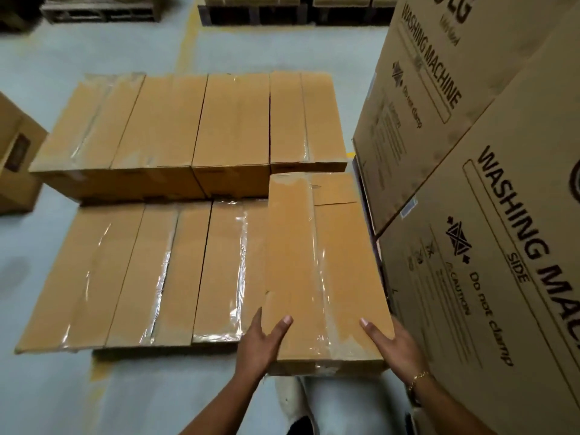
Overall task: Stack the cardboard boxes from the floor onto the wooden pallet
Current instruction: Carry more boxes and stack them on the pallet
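- Left hand (pixel 260 343) and right hand (pixel 392 343) grasp the near end of a long box (pixel 314 262). Thumbs lie flat on its top; the fingers (pixel 255 318) wrap its side edges and corners.
- The box runs straight away from the fingers. Its near end is raised above the near row (pixel 141 271), which lies just left of the left fingers.
- Its far end, well ahead of the fingers, sits close to the far row (pixel 188 127); I cannot tell if they touch.
- Judgement: it is going into the open right-hand slot of the near row.
- To do it well: keep the far end down as a pivot and lower the near end evenly. Nudge the box left until it is flush with its neighbour.
- Watch the right fingers: the cartons (pixel 470 277) stand just beside them, a likely pinch point. Slide them out backward before the box seats.
- The pallet is hidden beneath the rows.
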`<action>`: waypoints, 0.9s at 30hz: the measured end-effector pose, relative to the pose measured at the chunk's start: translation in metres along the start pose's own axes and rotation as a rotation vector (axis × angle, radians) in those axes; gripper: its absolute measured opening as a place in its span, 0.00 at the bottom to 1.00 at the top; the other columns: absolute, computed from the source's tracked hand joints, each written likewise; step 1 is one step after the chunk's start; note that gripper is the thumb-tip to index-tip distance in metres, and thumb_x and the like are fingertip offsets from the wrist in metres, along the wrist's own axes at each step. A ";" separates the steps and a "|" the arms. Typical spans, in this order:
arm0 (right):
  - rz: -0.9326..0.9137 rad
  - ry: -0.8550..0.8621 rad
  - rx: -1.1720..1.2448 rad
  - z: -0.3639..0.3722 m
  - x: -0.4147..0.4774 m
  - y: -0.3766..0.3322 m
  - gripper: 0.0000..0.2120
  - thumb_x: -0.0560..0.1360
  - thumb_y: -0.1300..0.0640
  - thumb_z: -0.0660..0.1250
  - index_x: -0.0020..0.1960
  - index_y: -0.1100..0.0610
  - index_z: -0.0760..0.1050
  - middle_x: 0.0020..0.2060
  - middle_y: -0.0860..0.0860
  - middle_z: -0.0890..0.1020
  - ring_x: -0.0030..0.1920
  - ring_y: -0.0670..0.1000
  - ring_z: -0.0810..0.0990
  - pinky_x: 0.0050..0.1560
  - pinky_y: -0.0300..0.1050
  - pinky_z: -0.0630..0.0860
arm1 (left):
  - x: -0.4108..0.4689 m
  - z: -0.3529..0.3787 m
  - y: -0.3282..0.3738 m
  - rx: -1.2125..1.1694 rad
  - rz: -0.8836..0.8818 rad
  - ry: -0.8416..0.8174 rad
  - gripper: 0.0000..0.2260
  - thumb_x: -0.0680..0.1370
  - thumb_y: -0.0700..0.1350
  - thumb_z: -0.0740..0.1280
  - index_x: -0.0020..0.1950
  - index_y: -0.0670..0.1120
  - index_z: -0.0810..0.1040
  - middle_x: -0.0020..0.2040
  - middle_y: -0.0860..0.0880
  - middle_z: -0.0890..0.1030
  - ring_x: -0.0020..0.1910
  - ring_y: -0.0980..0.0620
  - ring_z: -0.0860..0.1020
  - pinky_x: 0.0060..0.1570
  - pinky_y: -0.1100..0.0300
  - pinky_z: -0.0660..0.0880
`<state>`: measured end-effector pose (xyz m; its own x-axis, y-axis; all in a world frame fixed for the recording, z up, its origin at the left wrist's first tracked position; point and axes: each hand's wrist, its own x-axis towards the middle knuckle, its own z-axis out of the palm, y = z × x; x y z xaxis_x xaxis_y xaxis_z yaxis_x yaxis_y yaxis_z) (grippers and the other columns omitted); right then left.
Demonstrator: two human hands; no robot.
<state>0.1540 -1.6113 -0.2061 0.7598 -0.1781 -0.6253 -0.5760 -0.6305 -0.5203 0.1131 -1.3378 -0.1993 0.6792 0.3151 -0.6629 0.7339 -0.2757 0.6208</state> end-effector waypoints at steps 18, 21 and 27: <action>-0.020 -0.071 0.159 0.049 0.102 0.072 0.31 0.72 0.37 0.71 0.71 0.46 0.71 0.56 0.44 0.83 0.55 0.47 0.80 0.54 0.39 0.72 | 0.077 0.073 -0.059 -0.197 -0.105 -0.040 0.38 0.74 0.65 0.71 0.80 0.62 0.58 0.66 0.41 0.79 0.65 0.42 0.78 0.61 0.47 0.77; -0.031 -0.065 0.171 0.050 0.108 0.066 0.29 0.73 0.37 0.71 0.70 0.46 0.71 0.55 0.43 0.82 0.55 0.48 0.80 0.55 0.40 0.71 | 0.089 0.074 -0.060 -0.213 -0.104 -0.035 0.38 0.74 0.64 0.72 0.79 0.63 0.59 0.66 0.35 0.76 0.67 0.39 0.75 0.65 0.41 0.72; -0.055 -0.074 0.203 0.053 0.124 0.061 0.34 0.68 0.32 0.69 0.70 0.46 0.72 0.55 0.41 0.82 0.56 0.48 0.81 0.60 0.45 0.75 | 0.112 0.071 -0.056 -0.219 -0.092 -0.035 0.38 0.75 0.64 0.72 0.80 0.63 0.58 0.67 0.36 0.76 0.56 0.39 0.82 0.33 0.58 0.78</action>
<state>0.1973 -1.6316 -0.3460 0.7720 -0.0866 -0.6297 -0.5887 -0.4710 -0.6569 0.1489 -1.3517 -0.3384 0.6123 0.2971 -0.7327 0.7751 -0.0424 0.6305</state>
